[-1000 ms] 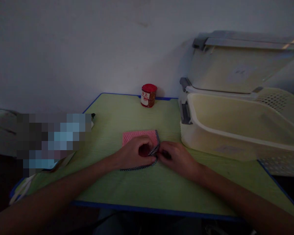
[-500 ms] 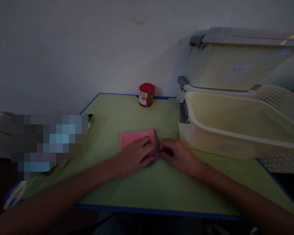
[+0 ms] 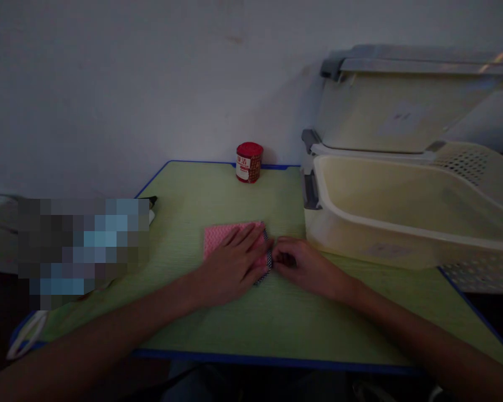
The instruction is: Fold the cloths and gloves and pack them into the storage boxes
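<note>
A folded pink cloth (image 3: 218, 236) with a dark checked trim along its right side lies on the green table. Spread flat over it is my left hand (image 3: 237, 262), palm down, fingers stretched out and covering much of the fabric. My right hand (image 3: 299, 263) is curled with thumb and forefinger together at the cloth's checked right edge. The fingertips hide the exact spot where they meet the trim.
At the table's (image 3: 193, 187) back edge stands a red-lidded round container (image 3: 249, 163). A large cream plastic bin (image 3: 360, 237) with its lid (image 3: 385, 106) raised is on the right. A blurred-out item (image 3: 100, 240) lies at the left.
My left hand has flattened and spread its fingers over the cloth, where before they were bent near the trim. The right hand stays in nearly the same place at the edge.
</note>
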A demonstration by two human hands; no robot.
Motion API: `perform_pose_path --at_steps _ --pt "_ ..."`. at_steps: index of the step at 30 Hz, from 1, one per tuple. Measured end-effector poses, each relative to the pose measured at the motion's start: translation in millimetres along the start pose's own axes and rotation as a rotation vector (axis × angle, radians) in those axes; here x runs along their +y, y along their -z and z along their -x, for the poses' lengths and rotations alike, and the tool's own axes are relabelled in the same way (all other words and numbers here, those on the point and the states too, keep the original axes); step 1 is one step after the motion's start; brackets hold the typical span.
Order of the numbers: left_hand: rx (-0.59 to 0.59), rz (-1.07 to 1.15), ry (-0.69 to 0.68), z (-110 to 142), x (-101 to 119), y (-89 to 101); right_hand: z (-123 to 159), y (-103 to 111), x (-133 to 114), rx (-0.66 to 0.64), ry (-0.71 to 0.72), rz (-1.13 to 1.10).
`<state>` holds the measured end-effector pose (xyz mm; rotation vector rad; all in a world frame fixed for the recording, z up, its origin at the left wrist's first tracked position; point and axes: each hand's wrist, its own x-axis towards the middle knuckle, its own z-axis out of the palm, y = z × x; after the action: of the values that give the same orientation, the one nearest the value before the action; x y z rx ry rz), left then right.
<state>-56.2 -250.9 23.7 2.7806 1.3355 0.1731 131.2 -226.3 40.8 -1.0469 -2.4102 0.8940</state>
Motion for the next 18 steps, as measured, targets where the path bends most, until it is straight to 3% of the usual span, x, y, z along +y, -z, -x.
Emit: perform_pose_path --at_steps 6,11,18 --pt "-0.006 -0.006 0.093 -1.3 4.7 -2.2 -0.2 3.5 3.2 0.038 -0.024 -0.081" --pt "-0.025 0.035 0.106 -1.8 6.1 1.5 0.2 4.2 5.0 0.147 0.014 -0.036" --pt "-0.003 0.037 0.079 -0.7 4.9 -0.5 2.7 5.7 2.4 0.082 0.107 -0.034"
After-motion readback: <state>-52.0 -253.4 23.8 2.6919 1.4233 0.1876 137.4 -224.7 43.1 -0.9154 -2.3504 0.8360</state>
